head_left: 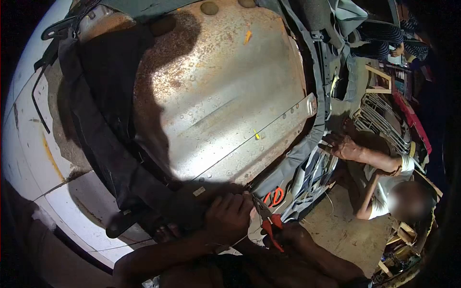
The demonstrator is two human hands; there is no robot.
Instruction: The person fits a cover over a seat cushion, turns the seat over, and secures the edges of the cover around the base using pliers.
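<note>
A car seat lies with its rusty metal pan (pixel 225 96) facing up, framed by a dark fabric cover (pixel 105 96). My left hand (pixel 229 217) is closed at the pan's near edge, its fingers curled over the edge of the cover. Red-handled pliers (pixel 275 220) are gripped in my right hand (pixel 292 236), and their jaws meet the cover's edge beside my left fingertips. What lies between the jaws is too small to make out. Just beyond the pliers rest scissors (pixel 274 197) with orange handles.
At right another person (pixel 384 197) sits low, one hand (pixel 343 146) near the seat's side. Behind are stacked metal frames (pixel 382 120) and a wooden frame (pixel 379 79). A bent metal rod (pixel 37 98) sticks out at left over the white tiled floor (pixel 33 168).
</note>
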